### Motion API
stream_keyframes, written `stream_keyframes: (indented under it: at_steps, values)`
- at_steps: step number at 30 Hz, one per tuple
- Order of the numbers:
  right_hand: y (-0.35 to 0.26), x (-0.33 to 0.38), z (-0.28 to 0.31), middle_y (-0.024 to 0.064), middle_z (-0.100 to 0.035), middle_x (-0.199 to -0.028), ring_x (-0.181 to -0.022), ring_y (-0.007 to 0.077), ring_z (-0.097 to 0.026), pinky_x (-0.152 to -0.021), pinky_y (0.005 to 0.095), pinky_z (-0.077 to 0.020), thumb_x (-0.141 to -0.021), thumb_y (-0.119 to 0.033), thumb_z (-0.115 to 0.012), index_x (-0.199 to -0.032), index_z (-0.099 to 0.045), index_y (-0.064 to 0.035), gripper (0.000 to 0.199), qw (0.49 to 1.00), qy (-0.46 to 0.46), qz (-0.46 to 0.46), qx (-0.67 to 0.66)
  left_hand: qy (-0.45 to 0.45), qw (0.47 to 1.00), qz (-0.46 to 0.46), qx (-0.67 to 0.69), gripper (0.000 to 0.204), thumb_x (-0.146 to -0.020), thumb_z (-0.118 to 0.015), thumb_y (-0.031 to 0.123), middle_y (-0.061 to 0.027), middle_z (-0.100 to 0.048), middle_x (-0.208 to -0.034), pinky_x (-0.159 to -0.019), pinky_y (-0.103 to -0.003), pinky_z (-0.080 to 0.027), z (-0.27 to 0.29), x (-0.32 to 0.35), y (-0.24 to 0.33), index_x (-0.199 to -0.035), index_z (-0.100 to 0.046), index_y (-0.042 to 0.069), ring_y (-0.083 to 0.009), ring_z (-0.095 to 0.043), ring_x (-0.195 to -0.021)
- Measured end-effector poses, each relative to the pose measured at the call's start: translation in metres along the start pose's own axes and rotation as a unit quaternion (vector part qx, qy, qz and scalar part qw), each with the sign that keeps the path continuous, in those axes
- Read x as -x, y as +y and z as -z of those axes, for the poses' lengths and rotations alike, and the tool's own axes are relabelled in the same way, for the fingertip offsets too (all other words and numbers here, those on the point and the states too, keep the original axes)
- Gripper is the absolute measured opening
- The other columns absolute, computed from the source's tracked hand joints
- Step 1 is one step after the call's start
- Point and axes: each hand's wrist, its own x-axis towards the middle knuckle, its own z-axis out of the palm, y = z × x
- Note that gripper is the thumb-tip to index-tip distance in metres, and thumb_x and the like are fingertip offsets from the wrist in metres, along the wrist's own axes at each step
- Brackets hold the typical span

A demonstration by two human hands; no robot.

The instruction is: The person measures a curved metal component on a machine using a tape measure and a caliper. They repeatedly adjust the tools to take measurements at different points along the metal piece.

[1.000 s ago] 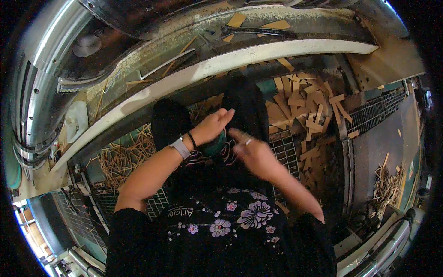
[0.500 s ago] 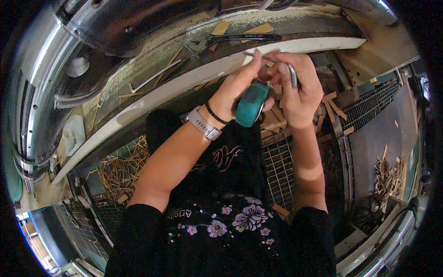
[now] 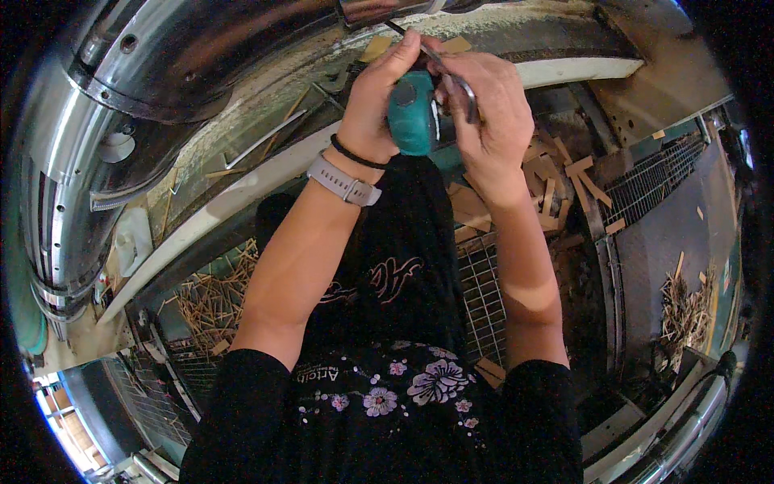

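Observation:
My left hand [image 3: 377,101] wraps around a teal tape measure [image 3: 413,113] held up near the top middle of the view. My right hand [image 3: 484,113] is closed on its metal tape end [image 3: 459,81], right beside the case. A thin dark blade of tape [image 3: 397,29] sticks out above my left fingers toward a shiny metal machine part [image 3: 201,56]. I wear a pale watch [image 3: 345,182] and a dark band on the left wrist. Both hands hover over a dusty curved machine ledge [image 3: 266,145].
A white curved rail [image 3: 201,222] runs under my left forearm. Wood offcuts [image 3: 564,181] lie piled on a metal floor grate [image 3: 484,298] to the right, and thin wood slivers [image 3: 211,298] to the lower left. Another sliver heap [image 3: 685,306] sits far right.
Both hands have risen from waist height to the machine ledge, carrying the teal tape measure up. The right hand has taken hold of the tape end beside the case.

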Motion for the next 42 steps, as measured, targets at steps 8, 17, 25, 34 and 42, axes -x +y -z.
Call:
stream_keyframes:
  at_steps: [8,17,25,34,42]
  values:
    - [0.003,-0.009,-0.003,0.0092,-0.06,-0.089,-0.081,0.0281,-0.057,-0.069,0.0361,-0.0476,-0.063,0.002,-0.064,-0.096,-0.059,-0.0054,0.034,0.999,-0.008,0.046,0.018,0.032,0.999,-0.014,0.024,0.028,-0.092,-0.046,0.032,-0.0026,-0.057,-0.079,-0.062,-0.024,-0.047,-0.003,-0.003,0.002,-0.094,-0.056,0.006,-0.0112,-0.056,-0.071]
    - [-0.023,-0.054,0.038,0.0104,-0.057,-0.101,-0.087,0.027,-0.055,-0.072,0.0361,-0.0485,-0.061,-0.008,-0.066,-0.102,-0.056,-0.0041,0.042,0.955,-0.274,0.09,0.072,0.004,0.998,-0.053,0.04,0.028,-0.093,-0.046,0.031,-0.0035,-0.056,-0.079,-0.063,-0.024,-0.046,-0.002,0.001,0.004,-0.091,-0.056,0.005,-0.012,-0.056,-0.071]
    - [-0.02,-0.065,0.028,0.0071,-0.059,-0.071,-0.056,0.0193,-0.053,-0.051,0.0294,-0.0433,-0.082,-0.027,-0.059,-0.082,-0.059,-0.0035,0.024,0.954,-0.257,-0.156,-0.021,0.021,0.998,-0.023,0.052,0.028,-0.091,-0.049,0.031,-0.0045,-0.056,-0.073,-0.057,-0.026,-0.045,-0.005,-0.003,0.004,-0.091,-0.057,0.005,-0.0138,-0.056,-0.064]
    - [-0.024,-0.043,0.02,0.0087,-0.057,-0.08,-0.066,0.0156,-0.056,-0.056,0.0284,-0.0458,-0.085,-0.008,-0.054,-0.098,-0.055,-0.0015,0.015,0.889,-0.246,-0.335,-0.195,0.034,0.996,-0.008,0.086,0.025,-0.09,-0.051,0.029,-0.0045,-0.057,-0.074,-0.053,-0.027,-0.047,0.005,-0.002,0.011,-0.086,-0.056,0.005,-0.0161,-0.057,-0.058]
    - [-0.035,-0.089,0.041,0.0118,-0.055,-0.089,-0.083,0.0314,-0.057,-0.065,0.0405,-0.0485,-0.064,-0.015,-0.069,-0.1,-0.056,-0.0037,0.04,0.894,-0.441,0.037,0.065,0.052,0.992,-0.009,0.117,0.019,-0.088,-0.056,0.025,-0.0012,-0.058,-0.071,-0.053,-0.025,-0.047,0.002,-0.007,0.006,-0.086,-0.058,0.006,-0.0117,-0.057,-0.062]
